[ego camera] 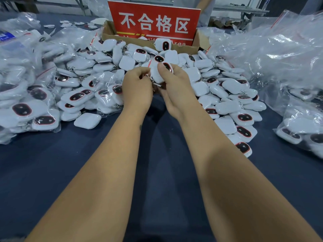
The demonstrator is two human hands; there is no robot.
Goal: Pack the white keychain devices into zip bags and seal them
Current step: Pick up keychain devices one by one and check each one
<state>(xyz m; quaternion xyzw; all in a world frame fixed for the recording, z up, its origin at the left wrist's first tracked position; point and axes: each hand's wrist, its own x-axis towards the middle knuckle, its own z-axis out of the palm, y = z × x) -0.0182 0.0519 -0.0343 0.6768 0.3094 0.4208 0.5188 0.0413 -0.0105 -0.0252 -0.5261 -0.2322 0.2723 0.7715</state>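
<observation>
Both my hands meet at the middle of the table over a heap of white keychain devices. My right hand grips one white keychain device that sits in a clear zip bag, thumb on top of it. My left hand pinches the bag's edge with curled fingers beside it. The bag's red zip strip shows just above my left fingers. Bagged devices lie piled on the left.
A cardboard box with a red sign stands behind the heap. Empty clear zip bags are heaped at the right, more bagged devices lie at the right edge. Dark blue table cloth lies under my forearms.
</observation>
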